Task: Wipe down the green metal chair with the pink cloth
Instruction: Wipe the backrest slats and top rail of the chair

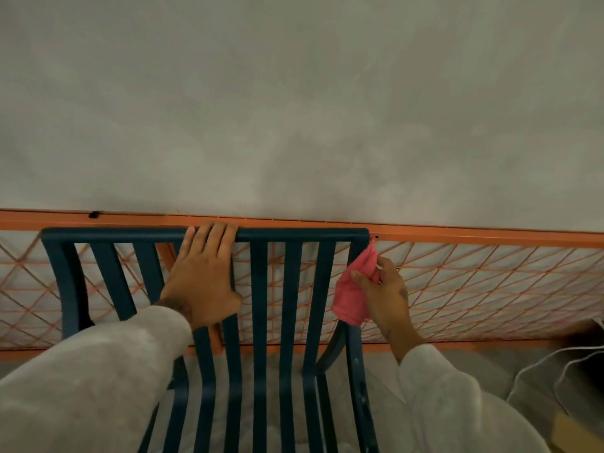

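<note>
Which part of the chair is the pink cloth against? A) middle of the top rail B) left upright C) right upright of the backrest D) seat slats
C: the right hand holds the pink cloth against the chair at its right upright, just below the top rail's corner; the left hand rests mid-rail.

There is one dark green metal chair [260, 289] with a slatted back, one crumpled pink cloth [351, 295] and one orange metal mesh fence [490, 240]. Two hands are in view, the left hand [202, 279] and the right hand [389, 295], with two light grey sleeves [98, 371]. At the lower right I count two thin white cables [549, 353].
</note>
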Motion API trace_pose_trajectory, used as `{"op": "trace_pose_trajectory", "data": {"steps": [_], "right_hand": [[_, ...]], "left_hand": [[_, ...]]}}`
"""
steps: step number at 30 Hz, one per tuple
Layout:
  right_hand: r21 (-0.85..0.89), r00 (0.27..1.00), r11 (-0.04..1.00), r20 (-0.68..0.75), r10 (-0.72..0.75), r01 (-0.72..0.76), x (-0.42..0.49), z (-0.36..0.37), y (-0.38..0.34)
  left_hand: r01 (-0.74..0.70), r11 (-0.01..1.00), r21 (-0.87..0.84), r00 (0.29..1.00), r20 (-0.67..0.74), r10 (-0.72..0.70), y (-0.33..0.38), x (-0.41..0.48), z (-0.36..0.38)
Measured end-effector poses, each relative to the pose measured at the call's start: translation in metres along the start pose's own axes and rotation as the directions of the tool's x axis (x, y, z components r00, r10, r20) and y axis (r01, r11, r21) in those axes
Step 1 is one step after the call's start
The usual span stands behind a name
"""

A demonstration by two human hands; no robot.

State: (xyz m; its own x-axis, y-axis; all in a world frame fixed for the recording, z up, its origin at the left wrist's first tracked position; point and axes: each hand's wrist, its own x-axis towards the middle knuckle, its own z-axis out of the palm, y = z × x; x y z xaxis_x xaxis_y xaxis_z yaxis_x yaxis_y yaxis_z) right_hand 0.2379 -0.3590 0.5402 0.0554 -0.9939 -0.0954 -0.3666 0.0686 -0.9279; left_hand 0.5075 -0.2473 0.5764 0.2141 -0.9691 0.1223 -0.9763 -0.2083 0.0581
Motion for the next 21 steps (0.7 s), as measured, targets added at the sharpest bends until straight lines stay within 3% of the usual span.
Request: {"op": "trace_pose_trajectory", "data": {"steps": [5, 12, 19, 21], "right_hand": [[-0.12, 0.998, 0.992, 0.051, 0.04, -0.034, 0.005, -0.006, 0.002], [0.082, 0.998, 0.996, -0.052, -0.028, 0.032, 0.032, -0.001, -0.047], [0.04, 0.977, 0.981, -0.092, 0.194, -0.191, -0.031, 0.025, 0.028], [-0.046, 0.969, 0.97, -0.063, 0.237, -0.24, -0.041, 0.021, 0.041]], "left_hand": [[-0.012, 1.0, -0.002, 1.0, -0.02, 0.012, -0.001, 0.0, 0.003], [-0.027, 0.999, -0.036, 0.999, -0.04, 0.025, -0.004, -0.001, 0.005], [-0.068, 0.998, -0.01, 0.996, -0.052, 0.067, -0.01, -0.001, 0.005], [-0.07, 0.997, -0.007, 0.996, -0.05, 0.07, -0.01, -0.002, 0.008]]}}
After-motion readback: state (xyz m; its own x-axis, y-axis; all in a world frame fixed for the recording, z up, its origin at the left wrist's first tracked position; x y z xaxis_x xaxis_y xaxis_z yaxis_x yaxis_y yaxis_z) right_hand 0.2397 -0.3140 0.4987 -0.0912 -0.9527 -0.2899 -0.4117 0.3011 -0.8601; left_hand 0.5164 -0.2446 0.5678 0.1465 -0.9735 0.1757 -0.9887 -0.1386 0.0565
